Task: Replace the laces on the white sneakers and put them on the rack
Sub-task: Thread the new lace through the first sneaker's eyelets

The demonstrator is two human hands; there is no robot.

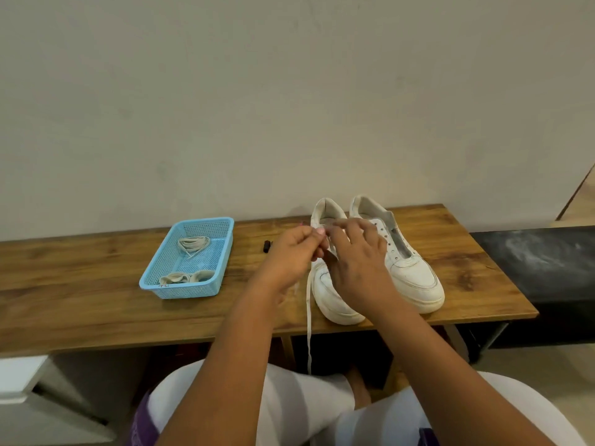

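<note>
Fingers of your left hand (291, 255) are curled, pinching a flat white lace (309, 304) just above the left white leather sneaker (328, 294). Your right hand (357, 262) sits close beside it over the same shoe, fingers bent and spread; it seems to pinch the lace's upper part too, though motion blur hides the fingertips. From your hands the lace drops down past the sneaker's left side, crosses the near edge of the brown wooden table (96, 304) and hangs in front of your knees. The right white sneaker (409, 268) stands just beside the left one, touching or nearly so, toes toward you, its eyelets showing no lace and its tongue exposed. A small black cylindrical object (266, 246) lies on the table left of your hands. Further left sits a light blue perforated plastic basket (190, 291), holding a coiled off-white lace (193, 244) at its far end and a cream-coloured bundle (186, 277) at its near end. A pale plain wall (289, 91) rises behind the table.
</note>
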